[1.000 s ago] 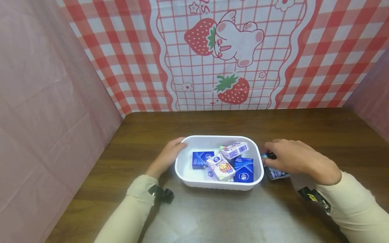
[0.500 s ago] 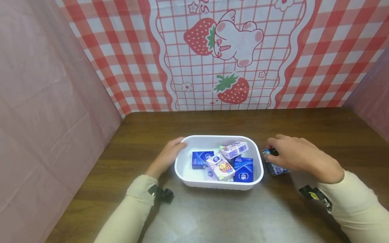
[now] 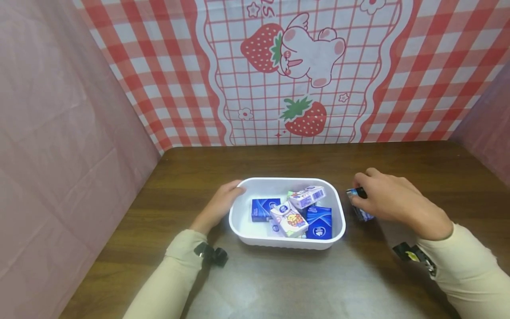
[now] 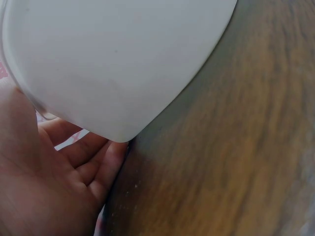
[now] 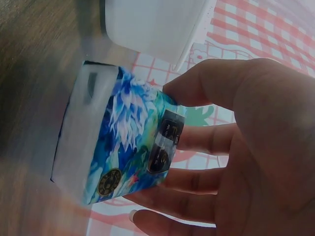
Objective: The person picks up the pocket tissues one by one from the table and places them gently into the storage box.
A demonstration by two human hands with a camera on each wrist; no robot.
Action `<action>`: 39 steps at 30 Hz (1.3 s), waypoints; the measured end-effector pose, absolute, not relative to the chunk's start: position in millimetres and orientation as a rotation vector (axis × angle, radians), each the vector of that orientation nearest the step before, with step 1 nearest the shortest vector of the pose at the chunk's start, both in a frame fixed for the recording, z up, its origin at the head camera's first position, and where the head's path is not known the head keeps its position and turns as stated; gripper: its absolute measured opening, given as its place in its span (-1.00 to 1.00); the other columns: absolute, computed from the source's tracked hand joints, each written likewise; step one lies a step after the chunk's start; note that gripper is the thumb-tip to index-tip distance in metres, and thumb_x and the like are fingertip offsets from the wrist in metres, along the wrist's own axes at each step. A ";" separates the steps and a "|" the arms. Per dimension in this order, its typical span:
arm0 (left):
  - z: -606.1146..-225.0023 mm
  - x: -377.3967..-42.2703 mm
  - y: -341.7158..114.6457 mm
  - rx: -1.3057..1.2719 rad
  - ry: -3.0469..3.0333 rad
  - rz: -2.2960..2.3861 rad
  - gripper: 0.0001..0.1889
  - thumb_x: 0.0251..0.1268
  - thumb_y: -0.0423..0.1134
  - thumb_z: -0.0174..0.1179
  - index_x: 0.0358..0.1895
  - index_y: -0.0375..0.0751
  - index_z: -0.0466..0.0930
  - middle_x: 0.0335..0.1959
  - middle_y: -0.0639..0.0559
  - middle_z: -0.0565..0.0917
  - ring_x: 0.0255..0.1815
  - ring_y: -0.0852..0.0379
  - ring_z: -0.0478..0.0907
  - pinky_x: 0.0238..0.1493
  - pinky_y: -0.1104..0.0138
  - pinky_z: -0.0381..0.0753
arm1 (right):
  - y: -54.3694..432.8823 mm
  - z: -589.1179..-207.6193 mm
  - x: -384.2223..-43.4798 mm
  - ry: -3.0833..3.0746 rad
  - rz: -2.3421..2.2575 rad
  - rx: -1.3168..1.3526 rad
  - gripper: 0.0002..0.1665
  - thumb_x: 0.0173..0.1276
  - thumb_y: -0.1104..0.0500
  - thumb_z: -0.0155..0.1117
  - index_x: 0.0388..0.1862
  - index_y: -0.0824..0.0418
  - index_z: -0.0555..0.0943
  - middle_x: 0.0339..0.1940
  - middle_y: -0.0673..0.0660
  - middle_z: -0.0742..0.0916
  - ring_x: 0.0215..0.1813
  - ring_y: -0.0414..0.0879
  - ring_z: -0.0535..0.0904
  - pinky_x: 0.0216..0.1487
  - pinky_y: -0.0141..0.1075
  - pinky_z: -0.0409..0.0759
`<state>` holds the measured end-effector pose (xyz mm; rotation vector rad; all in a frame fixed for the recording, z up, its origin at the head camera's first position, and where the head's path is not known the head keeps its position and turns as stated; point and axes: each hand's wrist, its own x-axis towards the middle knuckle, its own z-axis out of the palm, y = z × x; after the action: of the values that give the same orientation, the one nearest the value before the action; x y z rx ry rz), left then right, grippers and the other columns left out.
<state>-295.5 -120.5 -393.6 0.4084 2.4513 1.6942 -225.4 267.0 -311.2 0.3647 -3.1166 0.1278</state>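
My left hand (image 3: pixel 222 203) grips the left rim of a white plastic basin (image 3: pixel 287 243), thumb over the edge and fingers behind the outer wall. The left wrist view shows those fingers curled at the wall's corner. To the right of the basin, my right hand (image 3: pixel 388 195) holds a blue floral tissue pack (image 5: pixel 133 132) between thumb and fingers. A black label (image 5: pixel 167 142) sits near its gripped end, and its pale side (image 5: pixel 83 132) faces the tabletop. In the head view the hand covers much of this pack.
Inside the basin are dark blue tissue packs (image 3: pixel 319 223) and white-purple cartoon ones (image 3: pixel 290 220), some overlapping. The brown wooden table (image 3: pixel 279 283) meets a red-checked strawberry cloth (image 3: pixel 183 79) at the back. A pink cloth (image 3: pixel 71 155) hangs at the left.
My right hand has moved slightly away from me and to the right with the floral tissue pack, widening the gap to the basin. The left hand and basin stay in place.
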 end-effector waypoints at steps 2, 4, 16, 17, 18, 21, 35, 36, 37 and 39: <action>-393.1 -295.1 -120.5 0.405 2.452 1.691 -0.64 0.54 -0.15 0.00 0.23 -0.21 0.58 -0.10 -0.13 0.70 -0.22 0.01 0.67 -0.21 0.21 0.69 | 266.8 -311.6 -225.8 -3.112 0.132 0.366 -0.46 0.22 -0.13 0.43 0.00 0.20 0.59 -0.16 0.23 0.61 -0.33 0.01 0.56 -0.35 0.06 0.67; -392.6 -294.7 -120.5 0.403 2.452 1.689 -0.64 0.54 -0.15 0.00 0.23 -0.21 0.58 -0.09 -0.13 0.70 -0.21 0.01 0.67 -0.20 0.21 0.69 | 267.2 -312.0 -226.5 -3.108 0.131 0.369 -0.46 0.23 -0.14 0.43 0.00 0.20 0.59 -0.15 0.23 0.61 -0.33 0.00 0.55 -0.35 0.07 0.67; -393.0 -294.6 -121.2 0.399 2.433 1.694 -0.63 0.55 -0.13 0.00 0.24 -0.20 0.57 -0.07 -0.14 0.70 -0.18 0.00 0.68 -0.17 0.19 0.69 | 266.0 -312.2 -226.4 -3.079 0.132 0.363 -0.46 0.23 -0.14 0.43 0.00 0.21 0.60 -0.10 0.26 0.63 -0.30 0.02 0.57 -0.30 0.11 0.67; -392.8 -294.6 -121.1 0.398 2.432 1.694 -0.63 0.55 -0.13 0.00 0.24 -0.20 0.57 -0.07 -0.14 0.70 -0.18 -0.01 0.68 -0.17 0.19 0.69 | 265.9 -312.0 -226.2 -3.078 0.134 0.363 -0.45 0.23 -0.14 0.43 0.00 0.21 0.59 -0.10 0.26 0.63 -0.30 0.02 0.57 -0.30 0.10 0.67; -392.7 -294.6 -121.1 0.397 2.431 1.693 -0.63 0.55 -0.12 0.00 0.24 -0.20 0.57 -0.07 -0.14 0.70 -0.17 -0.01 0.68 -0.17 0.19 0.69 | 265.7 -312.2 -226.0 -3.073 0.132 0.361 -0.46 0.23 -0.14 0.43 0.00 0.21 0.59 -0.10 0.26 0.63 -0.30 0.01 0.57 -0.30 0.08 0.67; -392.4 -294.5 -120.9 0.393 2.428 1.692 -0.63 0.55 -0.11 0.00 0.24 -0.19 0.57 -0.07 -0.14 0.70 -0.17 -0.01 0.68 -0.16 0.18 0.69 | 264.7 -311.4 -225.0 -3.063 0.135 0.353 -0.45 0.23 -0.14 0.43 0.01 0.21 0.59 -0.09 0.25 0.63 -0.29 0.02 0.58 -0.31 0.06 0.68; -391.4 -294.2 -120.1 0.380 2.438 1.696 -0.63 0.55 -0.14 0.00 0.25 -0.21 0.57 -0.07 -0.13 0.70 -0.18 0.00 0.68 -0.16 0.19 0.69 | 265.1 -308.9 -221.9 -3.015 0.159 0.355 -0.45 0.23 -0.13 0.43 0.04 0.21 0.60 -0.05 0.27 0.64 -0.26 0.04 0.59 -0.32 0.05 0.68; -391.4 -294.2 -120.0 0.381 2.439 1.695 -0.63 0.55 -0.14 0.00 0.24 -0.21 0.57 -0.07 -0.13 0.70 -0.18 0.01 0.68 -0.16 0.20 0.69 | 265.3 -309.1 -221.8 -3.009 0.161 0.358 -0.45 0.23 -0.13 0.43 0.04 0.21 0.60 -0.05 0.27 0.64 -0.26 0.04 0.60 -0.32 0.06 0.68; -391.5 -294.4 -120.0 0.382 2.440 1.695 -0.63 0.55 -0.14 0.00 0.24 -0.22 0.57 -0.07 -0.13 0.70 -0.18 0.01 0.67 -0.16 0.20 0.69 | 265.4 -309.1 -221.7 -3.002 0.161 0.360 -0.45 0.23 -0.12 0.44 0.04 0.20 0.60 -0.04 0.27 0.64 -0.25 0.05 0.60 -0.32 0.06 0.68; -392.0 -294.9 -120.0 0.384 2.441 1.694 -0.63 0.55 -0.14 0.00 0.24 -0.22 0.57 -0.08 -0.13 0.70 -0.19 0.01 0.67 -0.16 0.20 0.69 | 265.4 -309.2 -221.6 -2.991 0.163 0.366 -0.45 0.24 -0.12 0.44 0.05 0.20 0.60 -0.04 0.27 0.64 -0.23 0.06 0.61 -0.30 0.08 0.68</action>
<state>-294.9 -120.0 -392.0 0.3838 2.4408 1.6940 -221.6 265.4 -309.2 0.3663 -2.9914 0.1635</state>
